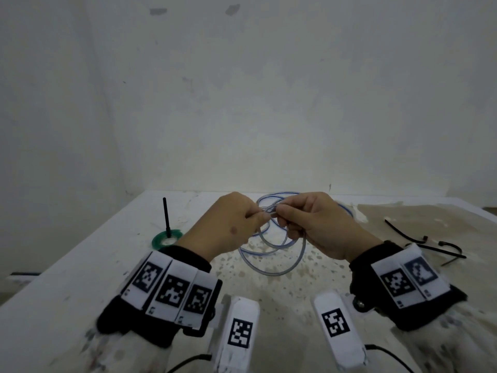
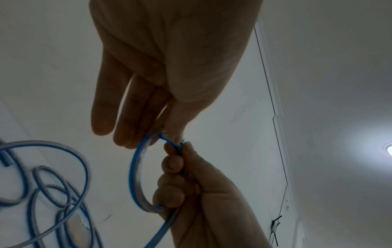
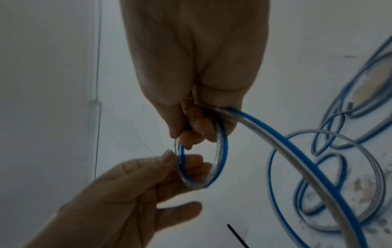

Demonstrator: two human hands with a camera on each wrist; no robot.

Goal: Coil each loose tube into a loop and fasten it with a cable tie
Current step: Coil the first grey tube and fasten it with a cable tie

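One tube, three cable ties

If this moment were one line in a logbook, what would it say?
step: coiling | left hand: pinches tube | right hand: holds small loop | cable ties: on table, unused

The tube is clear with a thin blue stripe along it. Right of the tube lie black cable ties. Left of it are a green tape ring and a black rod. The table is white, speckled brown under the tube.
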